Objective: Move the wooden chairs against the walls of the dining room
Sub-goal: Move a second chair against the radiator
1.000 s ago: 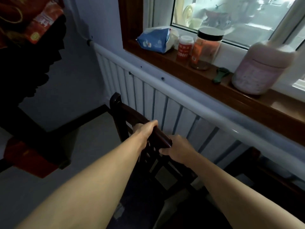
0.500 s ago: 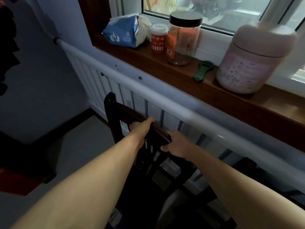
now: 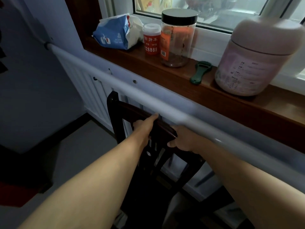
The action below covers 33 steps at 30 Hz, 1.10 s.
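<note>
Head view: your left hand (image 3: 145, 128) and right hand (image 3: 183, 142) both grip the top rail of the dark wooden chair (image 3: 132, 111), right beside the radiator (image 3: 92, 86); it's likely heavy and rigid, so hold there

Chair (image 3: 122, 111) backed close to radiator (image 3: 92, 90) below windowsill (image 3: 181, 83), both hands on its top rail, left hand (image 3: 145, 128) beside right hand (image 3: 183, 141), jars (image 3: 178, 38) on sill.
</note>
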Motion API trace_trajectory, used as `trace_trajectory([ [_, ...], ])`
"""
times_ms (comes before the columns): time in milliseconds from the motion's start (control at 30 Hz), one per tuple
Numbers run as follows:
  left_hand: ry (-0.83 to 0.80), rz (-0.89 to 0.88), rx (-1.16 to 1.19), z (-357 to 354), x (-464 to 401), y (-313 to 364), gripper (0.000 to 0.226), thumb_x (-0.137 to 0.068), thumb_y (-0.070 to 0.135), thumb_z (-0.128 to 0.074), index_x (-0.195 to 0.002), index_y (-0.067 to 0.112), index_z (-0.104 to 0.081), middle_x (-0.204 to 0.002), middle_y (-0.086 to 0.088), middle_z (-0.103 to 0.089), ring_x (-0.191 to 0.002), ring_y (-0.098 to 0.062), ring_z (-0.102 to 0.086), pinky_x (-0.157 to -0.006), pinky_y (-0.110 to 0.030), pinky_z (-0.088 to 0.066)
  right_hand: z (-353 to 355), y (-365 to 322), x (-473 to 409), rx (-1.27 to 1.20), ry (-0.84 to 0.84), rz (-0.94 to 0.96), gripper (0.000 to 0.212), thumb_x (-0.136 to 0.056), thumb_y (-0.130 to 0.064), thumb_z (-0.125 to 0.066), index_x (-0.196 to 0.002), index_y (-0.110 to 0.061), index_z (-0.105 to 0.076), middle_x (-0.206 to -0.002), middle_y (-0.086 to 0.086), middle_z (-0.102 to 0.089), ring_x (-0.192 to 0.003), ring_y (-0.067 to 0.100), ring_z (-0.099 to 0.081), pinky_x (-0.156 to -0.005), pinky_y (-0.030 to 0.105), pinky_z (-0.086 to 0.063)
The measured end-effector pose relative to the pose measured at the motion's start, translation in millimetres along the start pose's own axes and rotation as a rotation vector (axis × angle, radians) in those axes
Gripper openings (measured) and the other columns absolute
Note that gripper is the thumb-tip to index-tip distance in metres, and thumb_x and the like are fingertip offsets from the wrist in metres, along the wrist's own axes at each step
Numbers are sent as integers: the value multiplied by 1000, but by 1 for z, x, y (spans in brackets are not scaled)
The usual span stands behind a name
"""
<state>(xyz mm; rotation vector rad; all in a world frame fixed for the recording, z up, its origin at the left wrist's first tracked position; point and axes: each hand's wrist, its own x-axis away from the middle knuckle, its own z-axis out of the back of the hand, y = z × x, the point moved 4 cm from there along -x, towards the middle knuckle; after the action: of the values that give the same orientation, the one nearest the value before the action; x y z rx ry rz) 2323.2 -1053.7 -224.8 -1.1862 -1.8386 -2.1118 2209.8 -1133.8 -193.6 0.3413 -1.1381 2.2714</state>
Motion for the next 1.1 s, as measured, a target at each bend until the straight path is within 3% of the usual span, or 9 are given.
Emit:
trace_trajectory([
  [167,-75,16,-109,2,6,2,86,-78,47,-67,-144,8,-28,-140,-8,-46,-118,-25,-51,-85,-33,-46,-1,-3,2,124,64,-15,30,-86,-7,-61,-115,-2,-58,-110,22,-65,-100,34,-61,-91,44,-50],
  [367,-133,32,-276,11,34,10,58,-88,38,-58,-138,12,-40,-134,-10,-52,-113,-28,-54,-76,-33,-46,0,-16,18,332,210,-24,31,-89,-10,-52,-119,-4,-48,-105,17,-60,-90,30,-59,-71,32,-50],
  [467,-120,23,-312,25,51,8,62,-89,37,-56,-142,13,-34,-140,-11,-47,-120,-29,-51,-89,-36,-45,-13,-14,33,304,235,-45,59,-87,-19,-61,-136,-5,-31,-127,22,-49,-111,34,-52,-89,39,-50],
  [533,-97,30,-319,42,64,3,63,-90,36,-56,-143,13,-32,-142,-11,-44,-123,-28,-49,-91,-36,-42,-21,-16,42,308,288,-43,78,-83,-28,-66,-142,-10,-19,-143,23,-30,-129,38,-34,-104,46,-39],
  [667,-10,53,-356,82,91,-12,60,-89,37,-56,-140,11,-37,-132,-10,-51,-115,-25,-53,-82,-33,-43,-42,-35,56,368,303,-13,103,-76,-41,-71,-147,-20,0,-152,19,-3,-140,40,-4,-115,51,-16],
  [733,18,61,-357,102,105,-18,59,-88,36,-57,-138,10,-38,-123,-9,-52,-111,-24,-54,-77,-32,-45,-55,-45,61,374,286,15,104,-75,-43,-71,-148,-19,0,-153,19,-2,-140,39,-2,-115,50,-13],
  [833,44,70,-319,133,131,-24,58,-89,34,-58,-138,11,-37,-118,-7,-52,-104,-21,-54,-58,-26,-49,-78,-65,75,342,235,55,102,-74,-42,-73,-148,-16,-7,-153,21,-6,-139,37,-7,-113,48,-17],
  [967,55,66,-313,182,164,-32,53,-91,32,-55,-137,13,-40,-139,-10,-47,-117,-23,-53,-88,-36,-42,-106,-98,100,326,154,118,91,-75,-39,-73,-143,-15,-18,-151,20,-11,-138,36,-10,-112,47,-23],
  [1100,105,61,-273,245,206,-43,52,-91,29,-55,-137,12,-41,-139,-14,-48,-115,-22,-55,-96,-39,-40,-144,-136,131,356,94,187,87,-75,-38,-72,-142,-14,-21,-147,17,-18,-136,36,-14,-108,46,-27],
])
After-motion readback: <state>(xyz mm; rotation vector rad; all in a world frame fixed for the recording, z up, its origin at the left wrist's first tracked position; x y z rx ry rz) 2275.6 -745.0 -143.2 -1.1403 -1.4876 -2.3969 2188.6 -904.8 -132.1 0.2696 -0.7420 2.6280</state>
